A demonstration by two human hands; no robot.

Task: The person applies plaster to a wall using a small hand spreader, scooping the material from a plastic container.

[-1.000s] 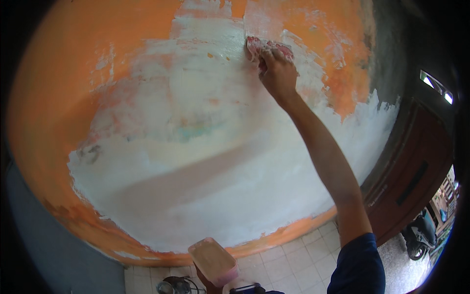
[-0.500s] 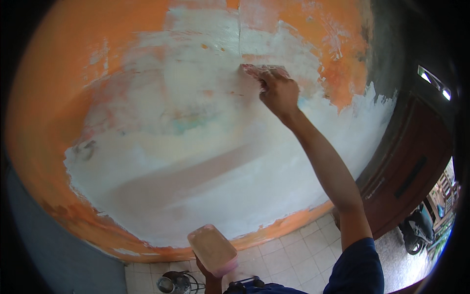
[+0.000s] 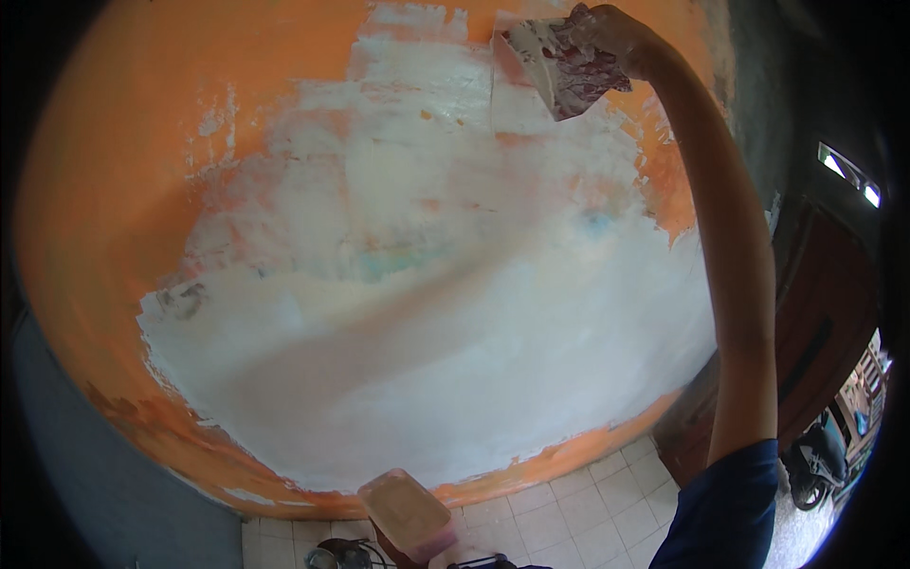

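High on the wall, my right hand (image 3: 618, 36) grips a flat putty spreader (image 3: 559, 71), dark red and smeared with white filler. One straight edge of the spreader lies close to the wall (image 3: 427, 190), whose orange paint is largely covered by white filler; whether it touches I cannot tell. Low in the picture, my left hand (image 3: 389, 547) supports a rectangular plastic tub (image 3: 408, 512) from its left side and below. The tub looks pinkish, with a pale beige surface on top. Most of that hand's fingers are hidden by the tub.
Beside the tub, a metal pot or can (image 3: 322, 558) and a round dark item stand on the white tiled floor (image 3: 569, 503). A brown door (image 3: 806, 313) is at the right, with a parked motorbike (image 3: 815, 465) beyond it. A grey wall (image 3: 114, 484) borders the left.
My right hand has moved up and to the right with the spreader, which now shows its broad face. The tub in my left hand sits slightly lower in view.
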